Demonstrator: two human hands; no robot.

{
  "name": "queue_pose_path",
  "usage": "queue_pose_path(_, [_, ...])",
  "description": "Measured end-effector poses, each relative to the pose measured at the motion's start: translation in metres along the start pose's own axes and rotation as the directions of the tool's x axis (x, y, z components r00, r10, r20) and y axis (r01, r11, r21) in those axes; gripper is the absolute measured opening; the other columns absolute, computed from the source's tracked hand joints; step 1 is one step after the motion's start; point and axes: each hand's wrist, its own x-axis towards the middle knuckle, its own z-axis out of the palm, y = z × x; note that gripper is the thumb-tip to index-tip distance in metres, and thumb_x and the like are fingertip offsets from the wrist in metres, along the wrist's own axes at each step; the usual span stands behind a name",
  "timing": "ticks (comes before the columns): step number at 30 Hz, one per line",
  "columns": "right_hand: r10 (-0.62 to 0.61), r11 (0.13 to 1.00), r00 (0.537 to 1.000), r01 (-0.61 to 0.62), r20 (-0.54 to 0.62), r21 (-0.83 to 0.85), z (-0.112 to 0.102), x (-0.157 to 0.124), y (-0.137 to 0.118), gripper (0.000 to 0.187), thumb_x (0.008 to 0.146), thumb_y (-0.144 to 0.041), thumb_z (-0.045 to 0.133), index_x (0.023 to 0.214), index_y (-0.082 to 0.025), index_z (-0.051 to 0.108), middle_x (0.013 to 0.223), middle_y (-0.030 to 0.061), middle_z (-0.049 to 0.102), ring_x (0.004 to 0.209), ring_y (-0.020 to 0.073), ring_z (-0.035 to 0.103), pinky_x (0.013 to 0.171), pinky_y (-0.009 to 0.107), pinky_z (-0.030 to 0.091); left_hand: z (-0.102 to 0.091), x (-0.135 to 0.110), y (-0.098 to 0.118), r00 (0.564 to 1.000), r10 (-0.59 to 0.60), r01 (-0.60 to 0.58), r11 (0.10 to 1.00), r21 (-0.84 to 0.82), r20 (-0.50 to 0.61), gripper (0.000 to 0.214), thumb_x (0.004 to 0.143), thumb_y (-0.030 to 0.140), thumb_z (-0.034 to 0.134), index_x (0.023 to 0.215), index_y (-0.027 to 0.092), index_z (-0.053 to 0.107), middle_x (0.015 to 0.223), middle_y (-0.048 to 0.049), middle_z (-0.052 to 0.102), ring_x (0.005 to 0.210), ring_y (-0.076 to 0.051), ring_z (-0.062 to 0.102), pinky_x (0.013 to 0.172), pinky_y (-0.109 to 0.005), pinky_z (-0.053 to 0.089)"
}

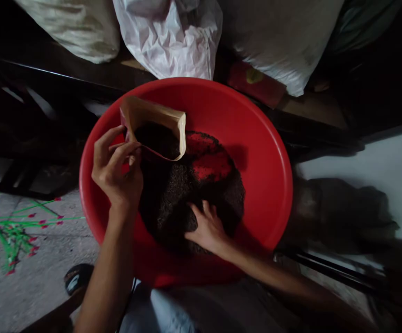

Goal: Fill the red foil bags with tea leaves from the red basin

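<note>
Far left, on the grey floor [41, 277], lies a scatter of green stems with red tips [16, 229]; not involved. Left hand [117, 173] pinches the near edge of an open paper pouch [154, 127] between thumb and fingers, fingers closed on the rim, holding the mouth open and tilted over the red basin [256, 138]. The pouch sits above the basin's left-centre and already has dark material inside. Below and to the right, a heap of dark loose granules [173, 199] fills the basin's middle, possibly tea, but that cannot be told for sure. Right hand [209, 229] rests palm-down in the near side of the heap, fingers spread and partly buried, gripping nothing firmly that shows. To do this well, I judge: keep the pouch mouth wide and low over the heap so spill falls back into the basin, and scoop modest handfuls. White sacks [173, 37] sit behind the basin, well apart.
</note>
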Motion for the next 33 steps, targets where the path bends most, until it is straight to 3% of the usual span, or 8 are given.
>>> queue_pose_path(7, [-0.262,0.923,0.953,0.294,-0.151,0.249,-0.041,0.031,0.004,0.046,0.069,-0.023,0.085,0.114,-0.027,0.075,0.118,0.0052,0.07,0.113,0.0265,0.067,0.108,0.041,0.053,0.001,-0.003,0.002,0.997,0.073,-0.075,0.994,-0.078,-0.033,0.016,0.103,0.027,0.062,0.1,0.023,0.077,0.134,-0.0081,0.069,0.104,-0.021,0.074,0.088,-0.042,0.068])
queue_pose_path(12, [-0.511,0.642,0.698,0.698,-0.502,0.317,-0.129,0.004,-0.047,0.042,0.08,-0.029,0.081,0.12,-0.029,0.07,0.121,0.0014,0.07,0.115,0.0227,0.066,0.106,0.038,0.052,0.001,-0.004,0.003,0.992,0.122,-0.124,0.985,-0.119,-0.022,0.019,0.101,0.014,0.059,0.102,0.023,0.076,0.136,-0.0064,0.069,0.108,-0.018,0.074,0.091,-0.035,0.066])
queue_pose_path(17, [-0.581,0.607,0.531,0.788,-0.617,0.107,-0.19,0.022,-0.101,0.046,0.083,-0.023,0.073,0.129,-0.025,0.065,0.131,0.0054,0.069,0.124,0.0249,0.064,0.111,0.041,0.05,0.001,-0.006,-0.002,0.983,0.178,-0.181,0.966,-0.183,-0.035,0.023,0.099,0.007,0.057,0.105,0.022,0.074,0.138,-0.0052,0.069,0.11,-0.018,0.074,0.09,-0.031,0.065])
queue_pose_path(20, [-0.431,0.685,0.571,0.711,-0.699,0.159,-0.198,0.036,-0.078,0.032,0.086,-0.027,0.07,0.118,-0.023,0.068,0.12,0.0049,0.073,0.112,0.0235,0.069,0.104,0.04,0.054,0.001,-0.005,-0.004,0.984,0.177,-0.18,0.974,-0.14,-0.036,0.024,0.097,0.005,0.059,0.104,0.022,0.074,0.137,-0.0061,0.069,0.108,-0.017,0.075,0.089,-0.03,0.065])
queue_pose_path(23, [-0.162,0.829,0.716,0.472,-0.679,0.3,-0.172,0.034,-0.026,0.045,0.09,-0.046,0.07,0.129,-0.025,0.064,0.128,0.0078,0.072,0.118,0.0277,0.068,0.107,0.046,0.052,-0.001,-0.004,-0.004,0.985,0.174,-0.175,0.975,-0.135,-0.019,0.025,0.096,0.003,0.059,0.105,0.022,0.074,0.137,-0.0073,0.068,0.109,-0.017,0.074,0.09,-0.031,0.065])
queue_pose_path(27, [-0.034,0.963,0.995,0.059,-0.098,0.262,-0.082,0.015,0.014,0.086,0.088,-0.055,0.071,0.161,-0.021,0.041,0.163,0.0177,0.047,0.152,0.0363,0.045,0.124,0.055,0.037,-0.003,-0.003,-0.004,0.99,0.141,-0.139,0.98,-0.146,0.001,0.025,0.096,0.002,0.062,0.108,0.021,0.075,0.138,-0.0089,0.067,0.111,-0.018,0.074,0.09,-0.032,0.066])
queue_pose_path(29, [0.01,0.998,0.977,-0.024,0.214,0.062,-0.033,0.001,0.01,0.105,0.076,-0.046,0.085,0.166,-0.02,0.037,0.173,0.0209,0.028,0.16,0.0469,0.025,0.126,0.061,0.031,-0.003,-0.004,-0.004,0.99,0.14,-0.138,0.979,-0.149,0.0,0.026,0.095,0.001,0.064,0.108,0.021,0.074,0.138,-0.009,0.066,0.114,-0.019,0.073,0.092,-0.034,0.066])
queue_pose_path(33, [0.069,0.996,0.966,-0.052,0.247,-0.074,0.009,-0.011,-0.006,0.098,0.074,-0.017,0.078,0.164,-0.029,0.042,0.175,0.0173,0.025,0.154,0.0459,0.04,0.122,0.054,0.039,-0.004,-0.004,-0.005,0.983,0.184,-0.186,0.976,-0.11,-0.021,0.027,0.092,-0.001,0.066,0.106,0.02,0.075,0.136,-0.0088,0.068,0.112,-0.02,0.074,0.094,-0.036,0.066])
